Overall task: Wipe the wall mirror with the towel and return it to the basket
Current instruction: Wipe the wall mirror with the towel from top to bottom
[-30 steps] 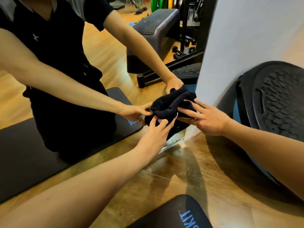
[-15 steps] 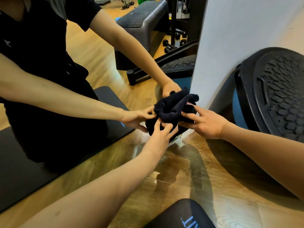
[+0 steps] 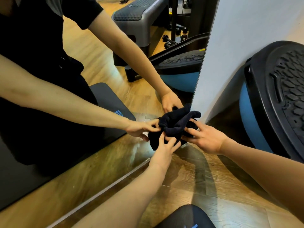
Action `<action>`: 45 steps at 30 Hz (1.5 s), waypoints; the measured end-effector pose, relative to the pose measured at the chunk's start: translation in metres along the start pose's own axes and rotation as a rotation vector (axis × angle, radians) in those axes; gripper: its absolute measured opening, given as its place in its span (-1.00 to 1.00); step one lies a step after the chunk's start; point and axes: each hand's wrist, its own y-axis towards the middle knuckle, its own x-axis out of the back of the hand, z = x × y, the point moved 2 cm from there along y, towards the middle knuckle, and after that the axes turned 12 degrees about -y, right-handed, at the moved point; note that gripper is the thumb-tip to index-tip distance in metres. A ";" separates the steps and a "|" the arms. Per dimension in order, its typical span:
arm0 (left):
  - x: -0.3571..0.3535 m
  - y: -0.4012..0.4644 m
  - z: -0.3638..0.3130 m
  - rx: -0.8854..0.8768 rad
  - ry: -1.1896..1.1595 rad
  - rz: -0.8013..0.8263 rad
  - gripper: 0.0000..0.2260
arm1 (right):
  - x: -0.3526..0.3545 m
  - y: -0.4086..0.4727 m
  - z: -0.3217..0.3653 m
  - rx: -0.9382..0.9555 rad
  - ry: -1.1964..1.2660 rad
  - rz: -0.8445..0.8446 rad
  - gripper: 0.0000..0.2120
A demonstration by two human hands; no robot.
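Head view: A gym room with a wooden floor (image 3: pixel 205 186) is shown; a white wall (image 3: pixel 246 46) stands at the right, and a blue balance trainer (image 3: pixel 271 99) is leaned against it. A dark mat (image 3: pixel 184 218) is seen at the lower edge. The wall mirror (image 3: pixel 82 112) is mounted down to floor level, and a grey step bench and the person's arms are reflected in it.

The dark towel (image 3: pixel 174 127) is held bunched against the mirror's lower right corner, just above the floor. It is pinched from below by the left hand (image 3: pixel 164 148), whose fingertips are curled into the cloth. It is gripped from the side by the right hand (image 3: pixel 205 139), whose fingers are spread and pressed into the folds.

Compared with one second ago, the towel has been carried lower and closer to the corner edge, and the folds have been regathered; both grips have been kept. This is judged to mean that wiping is at the bottom corner, probably late in the wiping stage. The basket is not in view, so the return step is not yet done.
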 end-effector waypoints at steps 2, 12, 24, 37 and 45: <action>-0.002 -0.002 -0.003 -0.023 0.000 0.015 -0.37 | -0.003 0.000 0.006 0.003 0.003 0.022 -0.29; -0.010 -0.006 -0.014 -0.088 0.087 0.100 -0.37 | -0.004 0.003 0.020 -0.008 -0.050 0.017 -0.25; -0.020 -0.042 -0.013 -0.021 0.073 0.148 -0.33 | 0.018 0.022 0.044 0.121 -0.023 0.083 -0.30; -0.074 -0.142 -0.007 0.035 -0.012 0.180 -0.28 | 0.065 0.070 0.127 0.231 -0.025 0.043 -0.35; -0.105 -0.222 0.003 0.051 -0.018 0.260 -0.22 | 0.095 0.109 0.192 0.325 0.019 0.017 -0.31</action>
